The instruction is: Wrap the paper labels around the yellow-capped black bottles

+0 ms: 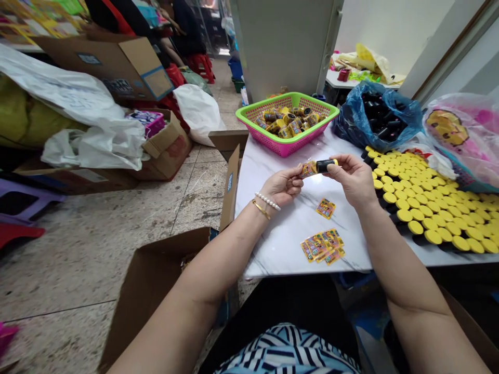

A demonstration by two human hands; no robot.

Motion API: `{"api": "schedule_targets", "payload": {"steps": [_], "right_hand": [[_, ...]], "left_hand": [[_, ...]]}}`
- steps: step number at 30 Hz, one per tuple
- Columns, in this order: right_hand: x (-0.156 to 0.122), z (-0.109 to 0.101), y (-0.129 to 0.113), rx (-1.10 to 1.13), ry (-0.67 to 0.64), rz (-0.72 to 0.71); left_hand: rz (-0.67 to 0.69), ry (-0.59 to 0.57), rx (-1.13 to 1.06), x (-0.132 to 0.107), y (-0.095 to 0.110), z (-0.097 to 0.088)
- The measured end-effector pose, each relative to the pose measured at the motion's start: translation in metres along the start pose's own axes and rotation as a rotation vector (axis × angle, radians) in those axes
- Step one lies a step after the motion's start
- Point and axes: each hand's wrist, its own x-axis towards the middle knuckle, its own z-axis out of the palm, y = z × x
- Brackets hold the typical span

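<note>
Over the white marbled table, my left hand [284, 185] pinches a yellow printed plastic sleeve [309, 169]. A small black bottle with a yellow cap [324, 166] is gripped by my right hand [354, 179], its dark end at the sleeve's opening. How far it goes inside, I cannot tell. Below the hands lies a single flat printed sleeve [326, 208], and nearer the table's front edge rests a loose pile of several more sleeves [323, 246]. Many upright black bottles with yellow caps [436, 200] stand packed together right of my right hand.
A green-rimmed pink basket [286, 150] of sleeved bottles sits at the table's back left. Behind the capped bottles are a blue plastic bag [346, 117] of black bottles and a clear pink-printed bag [463, 130]. An open cardboard box [156, 280] stands on the floor at left.
</note>
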Motion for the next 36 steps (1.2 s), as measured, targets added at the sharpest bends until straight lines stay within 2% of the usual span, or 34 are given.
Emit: {"api": "schedule_targets", "payload": {"steps": [7, 14, 16, 19, 20, 25, 31, 36], "right_hand": [[-0.015, 0.011, -0.01, -0.139, -0.048, -0.115], [-0.01, 0.007, 0.005, -0.129, -0.064, -0.174], [-0.007, 0.005, 0.008, -0.089, -0.076, -0.177], [-0.005, 0.004, 0.009, -0.02, -0.074, -0.206], [-0.005, 0.005, 0.009, -0.008, -0.071, -0.218], [-0.006, 0.005, 0.011, -0.106, -0.1, -0.24], [-0.006, -0.006, 0.003, -0.252, -0.166, -0.298], [-0.008, -0.004, 0.0, -0.271, -0.23, -0.319]], "left_hand": [[0.04, -0.023, 0.042, 0.002, -0.005, 0.0], [0.102, -0.023, 0.133, 0.004, -0.009, -0.002], [0.187, 0.014, 0.223, 0.002, -0.011, -0.001], [0.403, 0.123, 0.354, 0.0, -0.012, 0.0], [0.446, 0.122, 0.377, -0.001, -0.012, 0.0], [0.402, -0.137, 0.438, 0.002, -0.012, -0.004], [0.422, -0.175, 0.471, 0.004, -0.009, -0.009], [0.459, -0.18, 0.503, 0.004, -0.011, -0.01]]}}
